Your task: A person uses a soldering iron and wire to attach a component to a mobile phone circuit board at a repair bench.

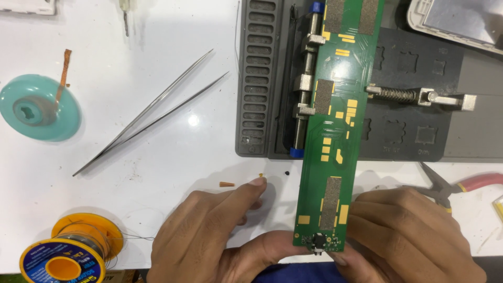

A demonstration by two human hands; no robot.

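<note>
A long green circuit board (335,120) lies with its long axis running away from the person, its far part clamped in a grey holder (398,131) on the white desk (173,152). Both hands meet at its near end: the left hand (209,236) pinches the bottom edge with its thumb, forefinger stretched out; the right hand (408,236) seems to grip the right corner, fingertips hidden.

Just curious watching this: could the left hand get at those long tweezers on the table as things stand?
Probably yes. The left hand rests by the green circuit board, and only bare white table lies between it and the tweezers.
</note>
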